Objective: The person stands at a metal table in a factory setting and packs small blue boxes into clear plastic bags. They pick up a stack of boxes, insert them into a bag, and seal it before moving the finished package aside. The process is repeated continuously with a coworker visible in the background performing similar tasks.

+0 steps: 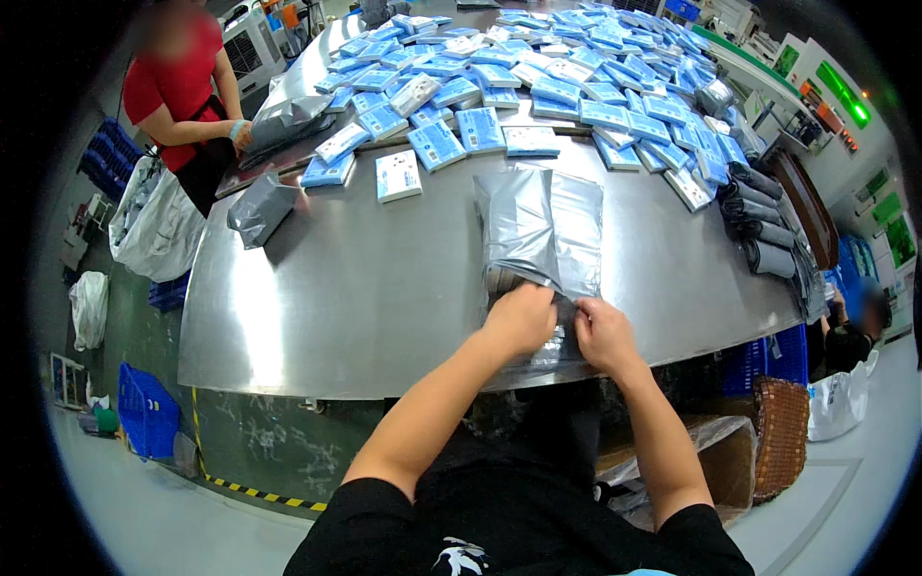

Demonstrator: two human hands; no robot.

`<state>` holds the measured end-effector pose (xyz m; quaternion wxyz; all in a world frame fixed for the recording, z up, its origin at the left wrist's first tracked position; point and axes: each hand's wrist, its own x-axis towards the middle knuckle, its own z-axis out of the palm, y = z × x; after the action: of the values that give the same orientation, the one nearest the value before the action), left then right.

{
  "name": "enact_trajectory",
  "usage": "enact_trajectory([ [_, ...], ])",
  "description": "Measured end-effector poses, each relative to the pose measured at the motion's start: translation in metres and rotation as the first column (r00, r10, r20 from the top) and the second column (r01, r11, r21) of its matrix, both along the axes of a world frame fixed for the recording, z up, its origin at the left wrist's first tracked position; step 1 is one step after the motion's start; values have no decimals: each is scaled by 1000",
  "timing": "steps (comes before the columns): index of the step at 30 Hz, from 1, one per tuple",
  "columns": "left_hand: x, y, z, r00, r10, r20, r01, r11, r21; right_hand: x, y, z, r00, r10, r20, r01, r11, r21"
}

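Note:
A grey plastic mailing bag [516,223] lies on the steel table in front of me, and its left half bulges over something inside that I cannot make out. The right half of the grey plastic lies flatter. At the near edge, my left hand [523,319] is closed with its fingers curled on the plastic. Just to its right, my right hand [605,336] pinches the same edge between thumb and fingers. Dark, crumpled plastic shows beneath and between the hands.
Many blue-and-white flat packs [480,130] are heaped across the far table [336,288]. A wrapped grey parcel [262,209] sits at the left. Rolled grey bags [768,256] line the right edge. A person in red [182,82] handles grey bags at the far left.

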<state>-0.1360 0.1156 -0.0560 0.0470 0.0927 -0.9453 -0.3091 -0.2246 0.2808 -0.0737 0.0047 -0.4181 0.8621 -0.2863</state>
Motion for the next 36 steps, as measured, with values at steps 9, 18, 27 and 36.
enact_trajectory([
  [9, 67, -18, 1, 875, 476, -84, -484, 863, -146, 53, -73, 29, 961, 251, -114, -270, 943, -193],
  [18, 72, -22, -20, 951, 309, -22, -309, 951, -11, -1, -157, 3, 992, 123, -10, -103, 866, 489],
  [27, 69, -20, -25, 943, 329, -49, -327, 944, 36, -35, -162, -59, 976, 134, -171, -58, 918, 391],
  [36, 94, -25, -4, 885, 456, 92, -464, 879, 110, 16, -98, -3, 968, 247, -50, -242, 965, 98],
])
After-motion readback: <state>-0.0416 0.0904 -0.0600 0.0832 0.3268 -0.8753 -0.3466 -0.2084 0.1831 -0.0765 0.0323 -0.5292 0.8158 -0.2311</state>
